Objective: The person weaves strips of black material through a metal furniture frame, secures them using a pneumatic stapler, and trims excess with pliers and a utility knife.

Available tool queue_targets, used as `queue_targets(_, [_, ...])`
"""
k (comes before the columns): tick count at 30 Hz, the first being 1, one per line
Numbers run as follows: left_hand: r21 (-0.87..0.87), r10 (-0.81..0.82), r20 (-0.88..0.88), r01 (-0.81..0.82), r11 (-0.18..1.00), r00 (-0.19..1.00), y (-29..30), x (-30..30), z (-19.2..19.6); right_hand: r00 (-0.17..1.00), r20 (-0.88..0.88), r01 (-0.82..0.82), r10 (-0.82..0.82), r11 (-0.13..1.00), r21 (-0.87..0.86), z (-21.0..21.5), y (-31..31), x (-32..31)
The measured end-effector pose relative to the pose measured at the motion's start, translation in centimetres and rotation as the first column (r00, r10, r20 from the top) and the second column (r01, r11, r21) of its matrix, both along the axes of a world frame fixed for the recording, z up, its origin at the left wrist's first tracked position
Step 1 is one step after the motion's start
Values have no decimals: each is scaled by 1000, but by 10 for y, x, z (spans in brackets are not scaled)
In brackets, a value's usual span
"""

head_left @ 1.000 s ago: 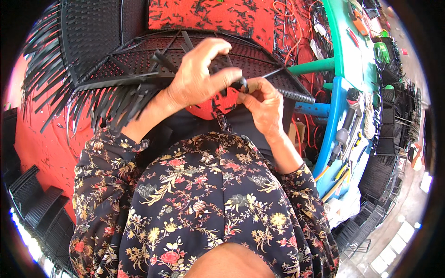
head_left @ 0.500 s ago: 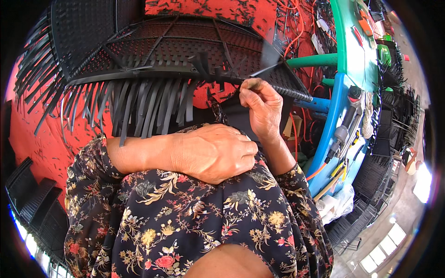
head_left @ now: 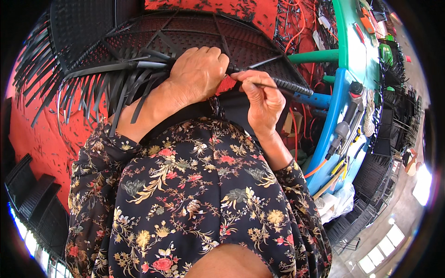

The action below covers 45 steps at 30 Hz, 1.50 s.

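Observation:
A black woven wicker panel with loose strips hanging from its near edge lies across my lap. My left hand is closed over the panel's rim, gripping the black wrapped frame bar. Just to its right, my right hand pinches a thin black weaving strip against that same bar. The two hands almost touch. The fingertips of my left hand are hidden behind the rim.
Loose black strips fan out at the left over a red floor. A blue and green table frame with tools stands at the right. Stacked black woven pieces sit at the lower left, more at the far right.
My left hand dropped to my lap half a second ago and has come back up onto the panel's rim. My right hand stayed on the bar with the strip.

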<state>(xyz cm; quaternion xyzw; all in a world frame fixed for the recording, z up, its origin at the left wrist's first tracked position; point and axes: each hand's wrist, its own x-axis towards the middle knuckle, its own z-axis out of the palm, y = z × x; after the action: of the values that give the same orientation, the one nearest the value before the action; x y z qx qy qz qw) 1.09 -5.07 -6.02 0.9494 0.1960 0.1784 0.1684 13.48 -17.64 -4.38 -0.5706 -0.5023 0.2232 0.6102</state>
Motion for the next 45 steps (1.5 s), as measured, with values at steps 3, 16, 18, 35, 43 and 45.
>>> queue_targets(3, [2, -42, 83, 42, 999, 996, 4, -1, -4, 940, -341, -46, 24, 997, -56, 3, 1, -10])
queue_targets(16, [16, 8, 121, -10, 1000, 993, 5, -5, -10, 991, -70, -121, 118, 991, -48, 20, -8, -16])
queue_targets(18, [7, 10, 133, -11, 1000, 991, 4, -7, -9, 992, -55, -117, 113, 991, -63, 22, -10, -17])
queue_targets(35, [-153, 99, 232, -64, 986, 968, 2, -10, -1, 952, 304, 40, -7, 994, -102, 23, 73, 32])
queue_targets(43, [-145, 146, 262, -110, 983, 954, 0, -7, -7, 964, 242, -24, 109, 944, -329, -1, 97, 56])
queue_targets(45, [-159, 153, 233, -118, 980, 960, 1, -5, -3, 954, 284, 29, 93, 917, -398, -2, 98, 58])
